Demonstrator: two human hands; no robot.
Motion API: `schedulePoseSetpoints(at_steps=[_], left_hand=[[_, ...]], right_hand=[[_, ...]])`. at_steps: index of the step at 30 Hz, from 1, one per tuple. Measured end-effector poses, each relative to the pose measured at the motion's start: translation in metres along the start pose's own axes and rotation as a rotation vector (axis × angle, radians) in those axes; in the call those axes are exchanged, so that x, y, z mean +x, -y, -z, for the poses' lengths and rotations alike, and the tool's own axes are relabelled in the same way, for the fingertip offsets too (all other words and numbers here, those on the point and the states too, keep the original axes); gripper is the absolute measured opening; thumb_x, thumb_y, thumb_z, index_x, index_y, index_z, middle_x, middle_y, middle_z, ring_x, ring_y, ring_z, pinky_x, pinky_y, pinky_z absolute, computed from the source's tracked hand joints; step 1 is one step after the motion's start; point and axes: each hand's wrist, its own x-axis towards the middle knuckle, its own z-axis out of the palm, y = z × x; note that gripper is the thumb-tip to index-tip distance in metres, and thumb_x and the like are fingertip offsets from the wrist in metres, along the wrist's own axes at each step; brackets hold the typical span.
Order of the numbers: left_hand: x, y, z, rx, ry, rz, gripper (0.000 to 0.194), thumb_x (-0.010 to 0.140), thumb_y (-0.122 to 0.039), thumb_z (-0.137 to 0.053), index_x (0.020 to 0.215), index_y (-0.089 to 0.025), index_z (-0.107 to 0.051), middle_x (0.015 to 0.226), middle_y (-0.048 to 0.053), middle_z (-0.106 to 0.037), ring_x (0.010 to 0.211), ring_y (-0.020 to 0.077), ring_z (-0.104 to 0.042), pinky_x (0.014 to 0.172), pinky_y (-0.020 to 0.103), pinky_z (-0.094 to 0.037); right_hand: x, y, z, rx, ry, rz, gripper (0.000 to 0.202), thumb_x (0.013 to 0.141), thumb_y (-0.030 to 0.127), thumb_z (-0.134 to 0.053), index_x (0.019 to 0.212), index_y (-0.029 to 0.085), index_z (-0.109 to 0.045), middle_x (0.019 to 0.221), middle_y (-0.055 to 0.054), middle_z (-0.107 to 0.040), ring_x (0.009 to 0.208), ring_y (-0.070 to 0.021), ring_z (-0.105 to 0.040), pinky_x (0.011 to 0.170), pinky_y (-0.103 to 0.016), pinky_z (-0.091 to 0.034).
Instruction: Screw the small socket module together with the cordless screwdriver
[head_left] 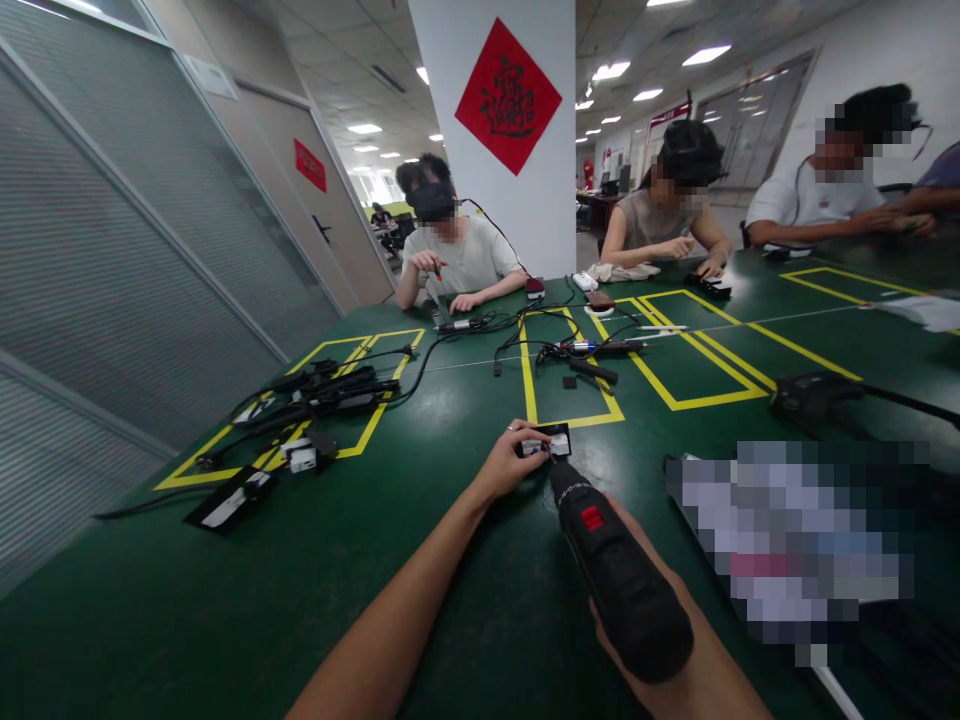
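Observation:
My right hand [679, 592] is wrapped round a black power drill [619, 580] with a red switch on top. The drill's nose points forward and reaches the near edge of a small black piece with white parts [561, 443]. The fingers of my left hand [510, 462] close on the left side of that piece against the green table. The drill's tip and the exact spot it touches are too small to make out. Much of my right hand's grip is hidden behind the drill body.
A heap of black cables and adapters [337, 390] lies left, near a flat black piece with a white label [225, 500]. Ahead are cables and a black pen-like tool [611, 347] among yellow tape outlines [529, 380]. A blurred-out item [795, 540] lies right. Several people sit across the table.

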Motion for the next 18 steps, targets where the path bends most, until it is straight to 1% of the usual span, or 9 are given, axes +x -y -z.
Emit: schedulePoseSetpoints(at_steps=[3, 6, 8, 10, 12, 15, 17, 18], left_hand=[[0.000, 0.000, 0.000, 0.003, 0.000, 0.014, 0.021, 0.075, -0.024, -0.066, 0.095, -0.020, -0.071, 0.105, 0.006, -0.054, 0.099, 0.0185, -0.055, 0.090, 0.031, -0.043], [0.000, -0.001, 0.000, 0.006, 0.009, 0.021, 0.021, 0.075, -0.022, -0.066, 0.096, -0.019, -0.070, 0.107, 0.006, -0.053, 0.100, 0.0183, -0.055, 0.089, 0.030, -0.044], [0.000, -0.001, 0.000, 0.012, 0.017, 0.015, 0.022, 0.075, -0.021, -0.065, 0.096, -0.019, -0.069, 0.108, 0.006, -0.052, 0.101, 0.0182, -0.054, 0.091, 0.030, -0.044], [0.000, -0.002, 0.000, 0.022, 0.014, 0.003, 0.023, 0.074, -0.018, -0.064, 0.096, -0.019, -0.069, 0.108, 0.006, -0.052, 0.102, 0.0182, -0.054, 0.092, 0.030, -0.043], [-0.001, -0.002, -0.001, 0.040, -0.001, -0.006, 0.024, 0.072, -0.015, -0.063, 0.096, -0.019, -0.068, 0.107, 0.006, -0.052, 0.102, 0.0181, -0.054, 0.092, 0.030, -0.043], [-0.001, -0.002, -0.003, 0.076, -0.031, -0.016, 0.025, 0.070, -0.013, -0.063, 0.095, -0.019, -0.068, 0.105, 0.005, -0.052, 0.100, 0.0177, -0.054, 0.091, 0.030, -0.042], [0.000, -0.003, -0.004, 0.099, -0.041, -0.025, 0.026, 0.070, -0.013, -0.063, 0.094, -0.019, -0.068, 0.103, 0.005, -0.052, 0.098, 0.0173, -0.054, 0.090, 0.030, -0.043], [0.000, -0.003, -0.004, 0.107, -0.043, -0.030, 0.026, 0.070, -0.013, -0.063, 0.094, -0.019, -0.068, 0.102, 0.005, -0.052, 0.097, 0.0172, -0.054, 0.089, 0.030, -0.043]], right_hand=[[0.000, 0.000, -0.002, 0.005, -0.040, 0.029, 0.063, 0.081, 0.021, -0.049, 0.141, 0.025, -0.032, 0.098, -0.005, -0.068, 0.119, -0.0248, -0.054, 0.103, -0.042, -0.041], [0.001, -0.001, -0.004, -0.069, -0.061, 0.073, 0.066, 0.077, 0.022, -0.054, 0.140, 0.025, -0.034, 0.107, -0.006, -0.066, 0.128, -0.0271, -0.046, 0.109, -0.046, -0.034], [0.003, -0.003, -0.004, -0.081, -0.071, 0.068, 0.059, 0.081, 0.023, -0.047, 0.139, 0.021, -0.035, 0.124, -0.008, -0.059, 0.133, -0.0258, -0.040, 0.113, -0.046, -0.028], [0.005, -0.005, -0.003, -0.039, -0.053, 0.048, 0.052, 0.087, 0.023, -0.037, 0.138, 0.017, -0.034, 0.139, -0.010, -0.047, 0.135, -0.0228, -0.037, 0.114, -0.044, -0.026], [0.008, -0.007, -0.001, 0.034, -0.004, 0.025, 0.050, 0.088, 0.024, -0.036, 0.138, 0.019, -0.034, 0.143, -0.009, -0.042, 0.134, -0.0214, -0.038, 0.114, -0.043, -0.028], [0.011, -0.008, 0.004, 0.167, 0.071, -0.041, 0.046, 0.090, 0.029, -0.035, 0.137, 0.028, -0.037, 0.137, -0.004, -0.050, 0.124, -0.0213, -0.051, 0.106, -0.041, -0.041], [0.013, -0.006, 0.006, 0.217, 0.087, -0.080, 0.045, 0.093, 0.033, -0.031, 0.136, 0.030, -0.038, 0.132, -0.003, -0.054, 0.114, -0.0210, -0.059, 0.100, -0.040, -0.047], [0.013, -0.004, 0.007, 0.224, 0.086, -0.094, 0.044, 0.093, 0.034, -0.029, 0.136, 0.030, -0.039, 0.129, -0.004, -0.057, 0.111, -0.0212, -0.061, 0.098, -0.040, -0.048]])
